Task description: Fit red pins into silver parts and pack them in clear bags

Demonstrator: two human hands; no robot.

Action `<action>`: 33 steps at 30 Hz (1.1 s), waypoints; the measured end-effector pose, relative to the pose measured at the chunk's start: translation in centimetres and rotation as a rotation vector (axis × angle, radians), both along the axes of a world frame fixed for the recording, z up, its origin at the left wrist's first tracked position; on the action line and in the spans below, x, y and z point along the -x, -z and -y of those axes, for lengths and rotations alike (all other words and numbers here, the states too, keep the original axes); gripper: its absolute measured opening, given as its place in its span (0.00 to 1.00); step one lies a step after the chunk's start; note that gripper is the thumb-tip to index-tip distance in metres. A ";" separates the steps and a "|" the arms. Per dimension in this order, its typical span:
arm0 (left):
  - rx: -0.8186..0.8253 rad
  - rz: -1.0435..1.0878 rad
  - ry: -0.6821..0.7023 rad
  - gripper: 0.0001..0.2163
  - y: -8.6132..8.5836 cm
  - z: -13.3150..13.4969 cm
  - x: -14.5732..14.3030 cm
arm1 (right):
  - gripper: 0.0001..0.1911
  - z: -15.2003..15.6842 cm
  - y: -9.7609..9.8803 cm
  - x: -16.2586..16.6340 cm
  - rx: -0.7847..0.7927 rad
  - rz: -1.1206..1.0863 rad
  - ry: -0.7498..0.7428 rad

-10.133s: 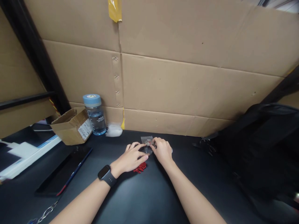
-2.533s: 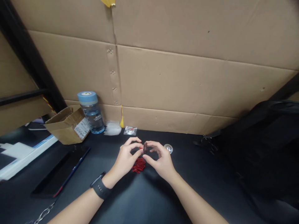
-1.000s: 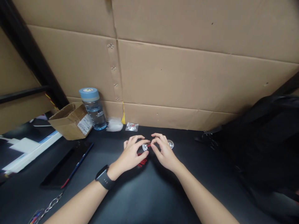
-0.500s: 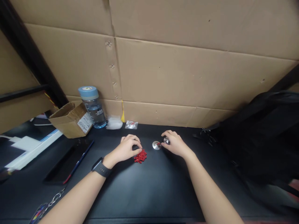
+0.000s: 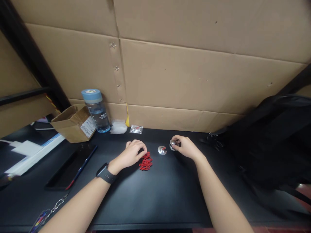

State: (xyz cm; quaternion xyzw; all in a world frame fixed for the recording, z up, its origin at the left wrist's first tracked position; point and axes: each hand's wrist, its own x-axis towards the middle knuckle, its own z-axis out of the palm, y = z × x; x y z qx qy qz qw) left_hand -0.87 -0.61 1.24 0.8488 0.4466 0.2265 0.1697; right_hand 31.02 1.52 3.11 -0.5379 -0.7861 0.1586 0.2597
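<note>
My left hand (image 5: 132,153), with a black watch on the wrist, rests on the black tabletop (image 5: 155,194) with fingers curled, its fingertips touching a small heap of red pieces (image 5: 145,161). My right hand (image 5: 185,147) pinches a small shiny metal disc (image 5: 173,144) between thumb and fingers, just above the table. A second metal disc (image 5: 162,149) with a red piece on it lies loose between the two hands.
Along the cardboard wall (image 5: 179,71) stand a blue-lidded water bottle (image 5: 96,111), an open cardboard box (image 5: 74,124), a white wad (image 5: 118,127) and a small clear bag (image 5: 136,129). A dark flat case (image 5: 71,166) lies left, a black backpack (image 5: 269,142) right, a keychain (image 5: 47,213) near the front.
The hands have separated. One metal disc now lies on the table between them, my right hand moved right and took hold of the other disc, and my left hand settled on the red pieces.
</note>
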 end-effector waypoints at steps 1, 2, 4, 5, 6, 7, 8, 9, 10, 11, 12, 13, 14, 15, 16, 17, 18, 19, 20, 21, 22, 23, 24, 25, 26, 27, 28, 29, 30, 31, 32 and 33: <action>0.009 0.011 -0.013 0.09 -0.2 0.1 -0.1 | 0.10 0.0 -0.2 0.1 -0.015 -0.014 0.007; 0.018 0.025 -0.024 0.09 -0.4 0.1 -0.2 | 0.10 0.1 -0.3 0.3 -0.030 -0.028 0.010; 0.033 0.056 -0.038 0.09 -0.7 0.2 -0.3 | 0.11 0.2 -0.5 0.7 -0.054 -0.057 -0.001; 0.035 0.074 -0.043 0.09 -0.9 0.2 -0.3 | 0.12 0.2 -0.6 1.0 -0.063 -0.072 -0.014; 0.035 0.096 -0.046 0.09 -1.0 0.2 -0.3 | 0.13 0.3 -0.7 1.4 -0.070 -0.091 -0.030; 0.033 0.122 -0.048 0.08 -1.1 0.2 -0.2 | 0.14 0.5 -0.7 1.8 -0.077 -0.116 -0.045; 0.032 0.153 -0.046 0.07 -1.1 0.2 -0.2 | 0.14 0.6 -0.8 2.2 -0.083 -0.146 -0.060; 0.029 0.189 -0.043 0.07 -1.2 0.2 -0.2 | 0.15 0.8 -0.8 2.8 -0.087 -0.183 -0.074; 0.026 0.228 -0.039 0.06 -1.2 0.1 -0.1 | 0.16 1.1 -0.8 3.3 -0.087 -0.225 -0.090; 0.022 0.272 -0.038 0.05 -1.2 0.1 -0.1 | 0.17 1.4 -0.8 4.0 -0.081 -0.276 -0.112; 0.018 0.318 -0.037 0.05 -1.2 0.1 -0.1 | 0.18 1.7 -0.7 4.6 -0.072 -0.335 -0.136; 0.013 0.364 -0.039 0.05 -1.2 0.1 -0.2 | 0.18 2.0 -0.6 5.3 -0.058 -0.401 -0.164; 0.009 0.406 -0.043 0.06 -1.2 0.2 -0.2 | 0.19 2.3 -0.4 6.0 -0.045 -0.474 -0.187; 0.005 0.444 -0.049 0.06 -1.2 0.3 -0.3 | 0.19 2.6 -0.2 6.6 -0.036 -0.542 -0.204; 0.001 0.477 -0.058 0.06 -1.2 0.4 -0.4 | 0.19 3.0 0.0 7.3 -0.035 -0.601 -0.207; -0.003 0.509 -0.072 0.06 -1.2 0.5 -0.5 | 0.19 3.2 0.2 7.8 -0.044 -0.650 -0.203; -0.002 0.538 -0.093 0.06 -1.2 0.6 -0.7 | 0.19 3.5 0.4 8.4 -0.057 -0.690 -0.193; 0.007 0.571 -0.118 0.06 -1.2 0.7 -0.8 | 0.18 3.8 0.6 8.9 -0.074 -0.725 -0.179; 0.028 0.608 -0.142 0.07 -1.3 0.8 -1.0 | 0.18 4.0 0.8 9.3 -0.090 -0.755 -0.165; 0.060 0.645 -0.157 0.07 -1.3 0.9 -1.2 | 0.18 4.2 0.9 9.7 -0.101 -0.780 -0.153; 0.098 0.678 -0.162 0.07 -1.3 1.0 -1.4 | 0.18 4.5 1.0 10.1 -0.110 -0.801 -0.145; 0.133 0.702 -0.158 0.07 -1.3 1.1 -1.7 | 0.18 4.7 1.1 10.4 -0.113 -0.817 -0.140; 0.159 0.716 -0.150 0.07 -1.4 1.2 -1.9 | 0.19 4.9 1.2 10.7 -0.114 -0.830 -0.137; 0.169 0.721 -0.143 0.07 -1.4 1.2 -2.0 | 0.19 5.1 1.2 10.9 -0.115 -0.838 -0.135; 0.164 0.716 -0.137 0.07 -1.4 1.3 -2.1 | 0.19 5.2 1.2 11.1 -0.117 -0.841 -0.132; 0.150 0.708 -0.135 0.06 -1.4 1.4 -2.2 | 0.19 5.3 1.2 11.2 -0.121 -0.841 -0.128; 0.131 0.700 -0.136 0.06 -1.3 1.4 -2.3 | 0.19 5.4 1.2 11.2 -0.126 -0.837 -0.126; 0.115 0.695 -0.136 0.06 -1.3 1.5 -2.3 | 0.20 5.4 1.2 11.2 -0.133 -0.830 -0.126; 0.102 0.689 -0.135 0.05 -1.2 1.5 -2.3 | 0.20 5.4 1.2 11.2 -0.138 -0.820 -0.126; 0.091 0.683 -0.134 0.05 -1.2 1.6 -2.2 | 0.20 5.3 1.2 11.2 -0.143 -0.809 -0.124; 0.078 0.674 -0.132 0.05 -1.1 1.6 -2.2 | 0.20 5.3 1.2 11.2 -0.146 -0.798 -0.122; 0.064 0.660 -0.127 0.05 -1.1 1.7 -2.2 | 0.20 5.3 1.2 11.2 -0.148 -0.788 -0.118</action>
